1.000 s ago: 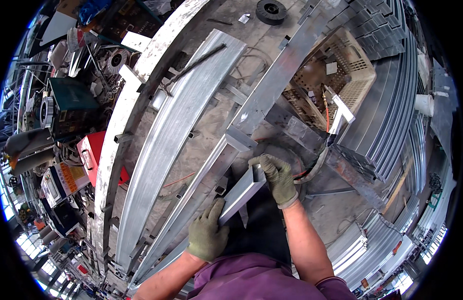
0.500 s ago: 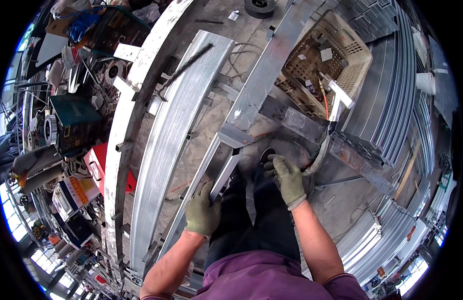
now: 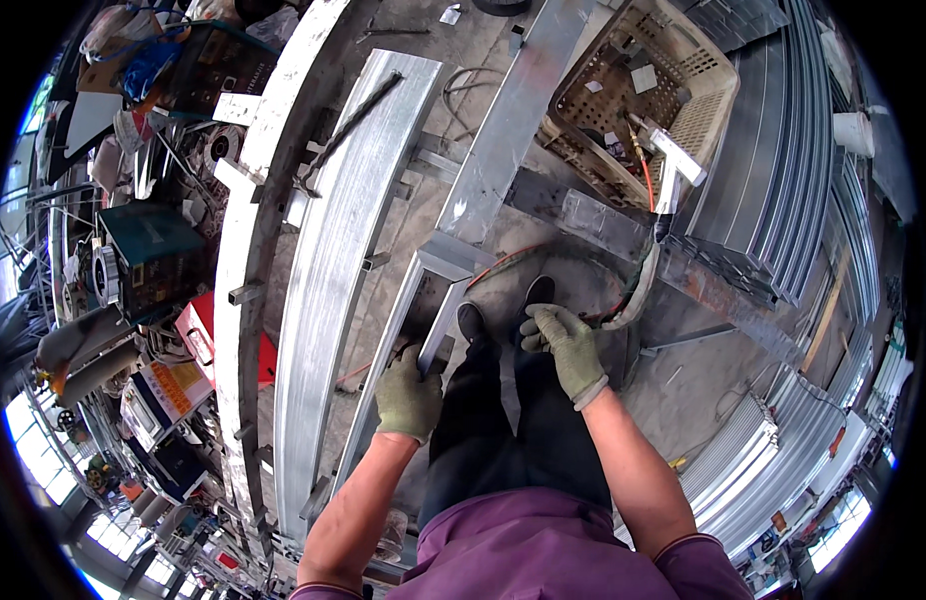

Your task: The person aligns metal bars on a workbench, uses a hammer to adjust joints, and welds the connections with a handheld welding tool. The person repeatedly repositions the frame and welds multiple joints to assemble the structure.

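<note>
My left hand [image 3: 408, 398], in a green-grey work glove, is closed around the inner bar of a narrow metal frame [image 3: 445, 322]. The frame has a cornered far end and runs back beside my left forearm. My right hand [image 3: 565, 350], gloved alike, hovers over my right leg, apart from the frame. Its fingers are curled together; whatever they may hold is hidden. A wide silver metal channel [image 3: 358, 205] lies left of the frame, with a dark rod [image 3: 353, 130] across its far end.
A long white beam [image 3: 241, 250] runs along the left. Ahead right, a beige plastic crate [image 3: 723, 100] holds scraps beside a torch-like tool [image 3: 673, 170] and its hose [image 3: 638, 295]. Stacked metal profiles [image 3: 758, 170] stand right. Steel crossbeams [image 3: 593, 225] surround my feet.
The view has shifted slightly, and both my shoes now show. My right hand's fingers have drawn closer together. My left hand stays on the frame.
</note>
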{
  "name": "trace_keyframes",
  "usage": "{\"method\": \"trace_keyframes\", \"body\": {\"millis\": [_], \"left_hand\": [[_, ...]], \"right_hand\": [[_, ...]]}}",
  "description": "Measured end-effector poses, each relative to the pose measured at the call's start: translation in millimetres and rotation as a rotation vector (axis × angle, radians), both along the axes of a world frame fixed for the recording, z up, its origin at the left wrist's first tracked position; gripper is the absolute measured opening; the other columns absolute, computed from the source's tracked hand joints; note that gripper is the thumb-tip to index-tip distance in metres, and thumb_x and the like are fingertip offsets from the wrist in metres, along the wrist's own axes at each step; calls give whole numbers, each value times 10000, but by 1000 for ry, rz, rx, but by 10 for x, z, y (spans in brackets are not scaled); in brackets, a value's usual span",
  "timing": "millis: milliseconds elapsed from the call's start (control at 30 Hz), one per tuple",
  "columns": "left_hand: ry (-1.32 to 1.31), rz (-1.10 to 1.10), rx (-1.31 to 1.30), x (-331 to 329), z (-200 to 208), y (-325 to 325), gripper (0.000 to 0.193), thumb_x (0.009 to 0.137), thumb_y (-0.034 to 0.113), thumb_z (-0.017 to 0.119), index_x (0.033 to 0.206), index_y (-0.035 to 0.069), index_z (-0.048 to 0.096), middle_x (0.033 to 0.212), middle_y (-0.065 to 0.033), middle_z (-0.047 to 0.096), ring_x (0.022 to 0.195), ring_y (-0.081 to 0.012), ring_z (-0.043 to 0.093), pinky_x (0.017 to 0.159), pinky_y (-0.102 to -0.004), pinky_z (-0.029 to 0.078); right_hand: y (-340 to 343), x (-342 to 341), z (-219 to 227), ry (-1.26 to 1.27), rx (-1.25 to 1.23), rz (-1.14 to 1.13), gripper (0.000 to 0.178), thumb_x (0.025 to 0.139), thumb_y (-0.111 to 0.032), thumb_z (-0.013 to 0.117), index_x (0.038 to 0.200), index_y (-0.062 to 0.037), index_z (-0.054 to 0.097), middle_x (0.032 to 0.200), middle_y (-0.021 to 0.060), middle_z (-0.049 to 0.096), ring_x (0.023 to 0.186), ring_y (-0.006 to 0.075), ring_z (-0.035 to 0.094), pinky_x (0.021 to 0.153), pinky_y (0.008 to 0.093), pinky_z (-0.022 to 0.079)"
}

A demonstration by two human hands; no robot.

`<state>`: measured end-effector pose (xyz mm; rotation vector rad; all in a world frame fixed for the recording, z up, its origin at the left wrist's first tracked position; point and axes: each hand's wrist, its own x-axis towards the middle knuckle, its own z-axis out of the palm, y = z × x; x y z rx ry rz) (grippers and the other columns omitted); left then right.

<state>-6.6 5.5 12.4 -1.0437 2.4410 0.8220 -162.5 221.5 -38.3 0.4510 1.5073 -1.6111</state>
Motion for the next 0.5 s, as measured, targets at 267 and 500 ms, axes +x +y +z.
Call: {"method": "trace_keyframes", "body": {"millis": [267, 500], "left_hand": [[99, -2, -84, 23, -141, 76, 354, 952, 270, 774, 1218, 49, 699, 943, -239, 753, 878, -477, 722, 782, -580, 563], [101, 45, -70, -20, -178, 82, 312, 947, 287, 765, 1145, 52, 715, 940, -229, 752, 878, -464, 728, 786, -573, 569]], "right_hand": [[-365, 90, 12, -27, 20, 84, 286, 1107, -223, 677, 1286, -4, 721, 1017, 44, 751, 845, 121, 719, 791, 283, 587], [-789, 64, 95, 404, -109, 48, 367, 1056, -78, 706, 1410, 16, 675, 1230, 82, 729, 1066, 124, 691, 942, 273, 566]]}}
